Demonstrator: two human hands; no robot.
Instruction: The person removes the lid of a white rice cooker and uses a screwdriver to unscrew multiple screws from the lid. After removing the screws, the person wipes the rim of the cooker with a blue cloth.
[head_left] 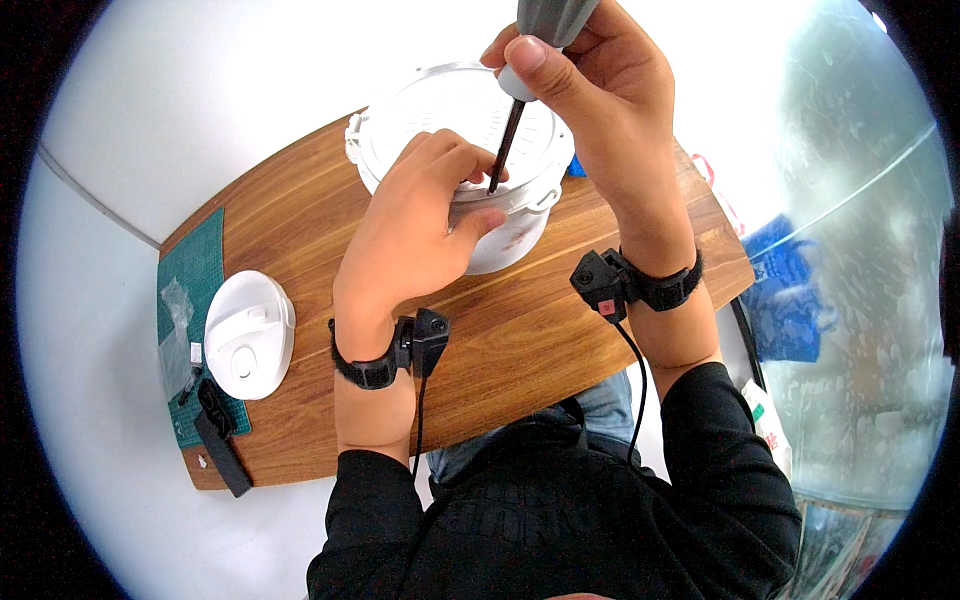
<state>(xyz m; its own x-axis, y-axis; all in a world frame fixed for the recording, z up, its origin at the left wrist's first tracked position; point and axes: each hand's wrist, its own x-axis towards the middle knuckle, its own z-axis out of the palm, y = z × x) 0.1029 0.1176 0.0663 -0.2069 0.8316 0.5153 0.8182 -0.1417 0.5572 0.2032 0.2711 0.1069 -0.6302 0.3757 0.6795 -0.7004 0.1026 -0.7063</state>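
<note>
Cooker body: a white, round plastic appliance [470, 150], like a small rice cooker with its lid off, stands on the far part of the wooden table [520, 340], straight ahead of the person.
Screwdriver: a grey-handled tool [520, 80] with a thin dark shaft, held nearly upright, tip down on the near rim of the cooker; the top of the handle is cut off by the picture's upper edge.
Right hand: the right hand [610, 110] is wrapped around the handle from above, thumb pressed against its lower end.
Left hand: the left hand [415, 225] rests on the cooker's near side, fingers curled over the rim just beside the shaft's tip, thumb against the outer wall.
Hidden: the tip itself and whatever it meets are too small to make out; the left hand covers much of the cooker's front.
Wrists: each wears a black band with a small black box [600, 283] and a thin cable running down to the black sleeves.
Lid: a white, rounded lid [249, 335] lies well to the left, partly on a green cutting mat [190, 270].
Mat's edge: small clear bags [178, 335] and a flat black bar-shaped object [222, 450]; its kind is unclear.
Right of table: blue and white bags [785, 290] lie beyond the table, blurred.
</note>
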